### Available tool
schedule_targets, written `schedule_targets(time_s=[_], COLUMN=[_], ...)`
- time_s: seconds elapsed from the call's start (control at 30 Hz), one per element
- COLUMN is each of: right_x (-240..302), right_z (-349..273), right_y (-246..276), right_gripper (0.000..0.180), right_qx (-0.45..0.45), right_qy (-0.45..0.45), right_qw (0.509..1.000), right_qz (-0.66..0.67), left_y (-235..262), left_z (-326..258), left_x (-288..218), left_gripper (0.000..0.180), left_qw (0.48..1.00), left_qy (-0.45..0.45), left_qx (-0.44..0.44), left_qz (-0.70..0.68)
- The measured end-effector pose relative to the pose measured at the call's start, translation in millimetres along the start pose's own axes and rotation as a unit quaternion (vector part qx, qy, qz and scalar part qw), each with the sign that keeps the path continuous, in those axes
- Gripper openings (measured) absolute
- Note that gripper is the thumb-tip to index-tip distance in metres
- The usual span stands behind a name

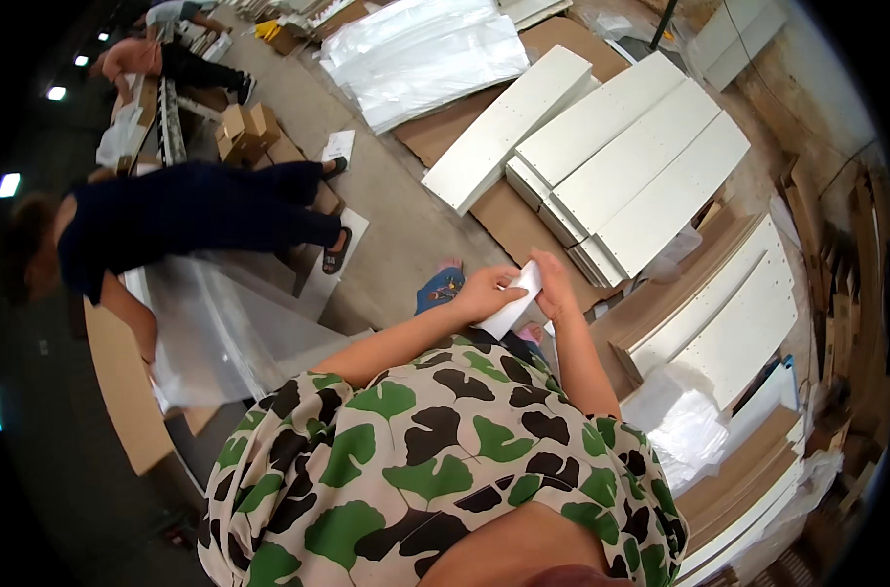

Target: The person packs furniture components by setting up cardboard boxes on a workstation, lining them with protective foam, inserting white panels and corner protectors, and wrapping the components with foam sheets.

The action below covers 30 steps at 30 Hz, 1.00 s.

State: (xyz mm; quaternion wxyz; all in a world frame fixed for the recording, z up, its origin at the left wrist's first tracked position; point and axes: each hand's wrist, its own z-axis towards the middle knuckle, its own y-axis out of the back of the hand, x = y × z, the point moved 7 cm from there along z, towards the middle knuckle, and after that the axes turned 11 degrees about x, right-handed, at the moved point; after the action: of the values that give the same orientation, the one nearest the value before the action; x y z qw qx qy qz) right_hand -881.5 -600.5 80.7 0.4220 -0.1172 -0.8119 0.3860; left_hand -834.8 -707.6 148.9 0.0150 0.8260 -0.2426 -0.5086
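Observation:
In front of my body I hold a small white folded piece, like foam sheet or paper; its exact kind I cannot make out. My left hand pinches it from the left, thumb on its upper face. On the other side my right hand has its fingers closed along the edge. Part of the piece is hidden behind the fingers. Just beyond both hands lies a stack of white panels on brown cardboard, with one long white board leaning out to its left.
More white panels and crumpled clear plastic lie to my right. Wrapped white sheets rest at the far side. On the left, a person in dark clothes bends over a plastic-covered table. Cardboard boxes stand beyond.

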Motion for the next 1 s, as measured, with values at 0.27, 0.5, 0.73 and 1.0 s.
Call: schedule_targets(time_s=[0.27, 0.5, 0.73, 1.0], right_x=[43, 15, -9, -13], right_z=[115, 233, 330, 349], right_y=[92, 113, 173, 182], right_gripper=[0.023, 0.047, 0.072, 0.062], right_qx=[-0.295, -0.37, -0.473, -0.511], right_qy=[0.062, -0.057, -0.101, -0.079], right_qw=[0.927, 0.796, 0.716, 0.731], right_qz=[-0.221, -0.476, -0.503, -0.445], left_y=[85, 233, 246, 190], left_z=[129, 298, 457, 556], left_x=[-10, 83, 127, 137], left_gripper=[0.034, 0.031, 0.04, 0.052], left_qw=[0.979, 0.965, 0.939, 0.951], left_qy=[0.075, 0.102, 0.02, -0.016], left_qx=[0.184, 0.199, 0.221, 0.107], left_qz=[-0.054, 0.138, 0.261, 0.288])
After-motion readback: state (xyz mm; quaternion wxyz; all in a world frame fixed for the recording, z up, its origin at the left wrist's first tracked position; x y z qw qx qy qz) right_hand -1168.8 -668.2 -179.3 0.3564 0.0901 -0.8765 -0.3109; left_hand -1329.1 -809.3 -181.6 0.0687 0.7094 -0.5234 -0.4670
